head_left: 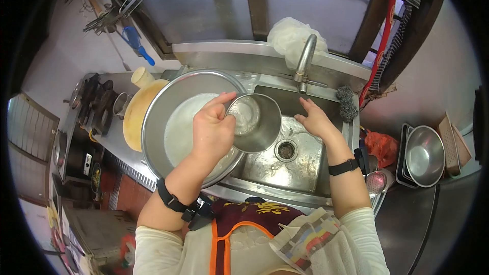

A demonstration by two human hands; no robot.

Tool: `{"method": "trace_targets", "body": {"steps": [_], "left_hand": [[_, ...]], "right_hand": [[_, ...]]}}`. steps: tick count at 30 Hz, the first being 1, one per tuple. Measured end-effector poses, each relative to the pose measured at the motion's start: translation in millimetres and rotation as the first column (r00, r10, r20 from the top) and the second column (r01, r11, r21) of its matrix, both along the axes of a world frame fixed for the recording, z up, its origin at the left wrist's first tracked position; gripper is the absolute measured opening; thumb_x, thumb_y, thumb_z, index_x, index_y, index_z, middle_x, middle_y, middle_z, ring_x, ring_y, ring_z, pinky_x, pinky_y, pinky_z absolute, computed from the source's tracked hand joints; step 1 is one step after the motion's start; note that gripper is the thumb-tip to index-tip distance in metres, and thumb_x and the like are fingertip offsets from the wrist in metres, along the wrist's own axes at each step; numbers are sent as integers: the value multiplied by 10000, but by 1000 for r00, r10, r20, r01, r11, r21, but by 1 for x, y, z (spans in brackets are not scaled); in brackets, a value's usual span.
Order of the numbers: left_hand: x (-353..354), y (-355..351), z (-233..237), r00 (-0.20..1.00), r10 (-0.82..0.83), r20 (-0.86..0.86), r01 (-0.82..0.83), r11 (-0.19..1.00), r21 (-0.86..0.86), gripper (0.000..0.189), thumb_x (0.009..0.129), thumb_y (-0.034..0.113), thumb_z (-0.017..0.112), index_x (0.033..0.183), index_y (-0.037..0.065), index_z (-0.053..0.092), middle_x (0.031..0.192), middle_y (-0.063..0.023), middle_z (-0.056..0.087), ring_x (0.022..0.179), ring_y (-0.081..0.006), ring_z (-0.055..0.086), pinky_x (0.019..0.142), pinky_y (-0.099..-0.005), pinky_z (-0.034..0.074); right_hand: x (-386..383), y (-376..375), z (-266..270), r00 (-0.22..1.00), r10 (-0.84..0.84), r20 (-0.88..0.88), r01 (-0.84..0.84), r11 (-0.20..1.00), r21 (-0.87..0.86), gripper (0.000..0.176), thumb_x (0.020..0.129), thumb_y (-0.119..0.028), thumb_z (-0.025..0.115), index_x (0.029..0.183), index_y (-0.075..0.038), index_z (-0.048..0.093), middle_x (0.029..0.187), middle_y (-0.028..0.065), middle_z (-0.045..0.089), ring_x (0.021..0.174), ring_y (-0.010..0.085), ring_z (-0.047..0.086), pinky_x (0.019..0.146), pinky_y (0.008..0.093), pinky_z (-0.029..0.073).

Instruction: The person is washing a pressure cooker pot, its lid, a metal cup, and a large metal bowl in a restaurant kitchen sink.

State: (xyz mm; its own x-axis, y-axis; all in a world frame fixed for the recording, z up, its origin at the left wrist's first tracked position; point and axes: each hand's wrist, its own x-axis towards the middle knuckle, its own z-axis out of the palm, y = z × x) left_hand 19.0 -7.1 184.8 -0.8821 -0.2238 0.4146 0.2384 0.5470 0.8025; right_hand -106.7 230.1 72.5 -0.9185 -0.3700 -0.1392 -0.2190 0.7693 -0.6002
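Observation:
My left hand (214,126) grips the rim of a steel cup (262,127), its fingers closed at the cup's left side. The cup is tilted, its mouth facing me, over the edge between a large metal basin (157,114) and the sink (305,170). Cloudy whitish liquid (178,127) lies in the basin, behind my left hand. My right hand (317,119) is over the right part of the sink, below the faucet (305,61), with its fingers apart and nothing in them. The drain (286,150) shows between the cup and my right forearm.
Steel scourers (347,104) sit at the sink's right corner. A whitish plastic bag (295,38) hangs behind the faucet. A round yellowish board (136,117) and a beige cup (142,77) stand left of the basin. A steel bowl (425,156) is at the far right.

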Motion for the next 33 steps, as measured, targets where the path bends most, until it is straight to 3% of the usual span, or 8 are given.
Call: {"method": "trace_targets", "body": {"steps": [6, 9, 12, 21, 24, 25, 28, 33], "left_hand": [[20, -22, 5, 990, 81, 112, -95, 987, 127, 243, 639, -38, 506, 495, -2, 314, 1027, -218, 612, 878, -228, 601, 669, -302, 444], [28, -33, -4, 995, 92, 31, -96, 980, 175, 302, 608, -47, 542, 486, 20, 274, 1051, -219, 606, 788, -144, 548, 614, -263, 440], [43, -41, -4, 985, 110, 134, -144, 947, 287, 310, 604, -45, 553, 483, 23, 275, 1049, -218, 604, 789, -148, 543, 625, -268, 442], [74, -73, -20, 959, 259, 112, -282, 872, 401, 260, 635, -17, 547, 481, 2, 338, 996, -171, 634, 707, -124, 524, 586, -261, 414], [93, -91, -16, 914, 363, 179, -405, 790, 461, 74, 630, -31, 553, 570, -27, 510, 912, -113, 648, 685, -107, 514, 597, -238, 410], [101, -101, -19, 881, 393, 263, -473, 747, 467, 197, 637, -43, 549, 817, -80, 617, 800, -60, 631, 642, -92, 506, 604, -212, 404], [117, -118, -20, 866, 429, 258, -498, 693, 521, 379, 652, -48, 533, 1023, -113, 579, 724, -28, 598, 619, -83, 514, 607, -189, 402], [119, -130, -22, 801, 555, 226, -592, 671, 447, 359, 677, -39, 502, 1020, -101, 586, 716, -30, 599, 598, -78, 512, 571, -191, 405]], "right_hand": [[17, -20, 21, 990, 136, -21, -137, 990, -17, 627, 803, -258, 582, 1336, -46, 330, 1384, 244, 264, 1273, 355, 294, 1032, 373, 284], [28, -30, 28, 982, 180, -57, -182, 982, -42, 585, 799, -213, 600, 1308, -32, 376, 1361, 240, 315, 1264, 309, 335, 1023, 341, 298], [40, -39, 40, 960, 280, -12, -280, 954, -110, 586, 806, -245, 584, 1307, -28, 372, 1353, 209, 347, 1280, 313, 297, 1037, 354, 277], [65, -53, 40, 931, 363, 43, -346, 913, -217, 557, 802, -238, 586, 1275, -2, 410, 1297, 198, 429, 1212, 308, 403, 1008, 337, 315], [69, -51, 30, 921, 387, 47, -372, 908, -195, 556, 802, -239, 584, 1276, -6, 411, 1282, 195, 447, 1197, 306, 422, 1000, 333, 325], [70, -50, 28, 918, 392, 52, -377, 907, -189, 556, 802, -240, 582, 1277, -8, 411, 1278, 194, 452, 1193, 304, 427, 997, 332, 329], [74, -49, 24, 918, 382, 109, -356, 913, -200, 543, 806, -243, 573, 1273, -14, 417, 1275, 194, 455, 1185, 305, 434, 989, 334, 340], [70, -48, 11, 917, 389, 92, -371, 914, -166, 536, 805, -247, 578, 1266, -18, 428, 1256, 195, 473, 1172, 310, 449, 981, 338, 348]]}}
